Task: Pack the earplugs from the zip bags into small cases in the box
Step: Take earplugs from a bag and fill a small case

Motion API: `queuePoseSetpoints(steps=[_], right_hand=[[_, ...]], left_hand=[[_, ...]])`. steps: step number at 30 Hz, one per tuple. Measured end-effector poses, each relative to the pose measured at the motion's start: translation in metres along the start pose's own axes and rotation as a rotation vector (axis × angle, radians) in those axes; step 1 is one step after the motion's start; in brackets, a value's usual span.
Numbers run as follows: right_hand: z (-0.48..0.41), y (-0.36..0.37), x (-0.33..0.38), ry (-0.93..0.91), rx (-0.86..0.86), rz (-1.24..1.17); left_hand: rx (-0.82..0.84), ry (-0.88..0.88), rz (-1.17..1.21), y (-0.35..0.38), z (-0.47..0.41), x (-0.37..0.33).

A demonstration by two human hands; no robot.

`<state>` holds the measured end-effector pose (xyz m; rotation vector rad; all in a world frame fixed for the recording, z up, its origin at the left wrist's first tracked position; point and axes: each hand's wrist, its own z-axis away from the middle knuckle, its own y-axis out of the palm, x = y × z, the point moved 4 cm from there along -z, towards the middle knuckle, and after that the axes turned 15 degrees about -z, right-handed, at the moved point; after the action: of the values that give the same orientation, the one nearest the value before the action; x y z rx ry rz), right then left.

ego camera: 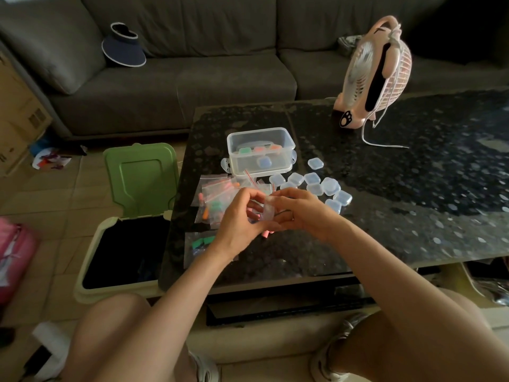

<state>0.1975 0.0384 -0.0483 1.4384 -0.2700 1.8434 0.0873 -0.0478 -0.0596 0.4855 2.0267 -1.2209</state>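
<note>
L hand (239, 217): I'm pinching a clear case (268, 210), fingers curled.
R hand (300, 213): I'm gripping the same case, just above worktop (385, 205).
Box (287, 150): sitting behind my hands, filled cases inside.
Zip bags (217, 194): lying left.

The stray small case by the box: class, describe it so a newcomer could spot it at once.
On the dark speckled table stands a clear plastic box near the left edge. Just right of its near corner lies one small clear case. Unlike the cluster of cases nearer the viewer, it lies alone, touching none.
</note>
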Motion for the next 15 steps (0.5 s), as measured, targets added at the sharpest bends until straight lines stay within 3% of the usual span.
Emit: queuePoseSetpoints(steps=[15], right_hand=[[0.0051,0.0042,-0.0046,0.041,0.116,0.008]], left_hand=[[-0.009,0.031,-0.084,-0.0033,0.0039,-0.0034]])
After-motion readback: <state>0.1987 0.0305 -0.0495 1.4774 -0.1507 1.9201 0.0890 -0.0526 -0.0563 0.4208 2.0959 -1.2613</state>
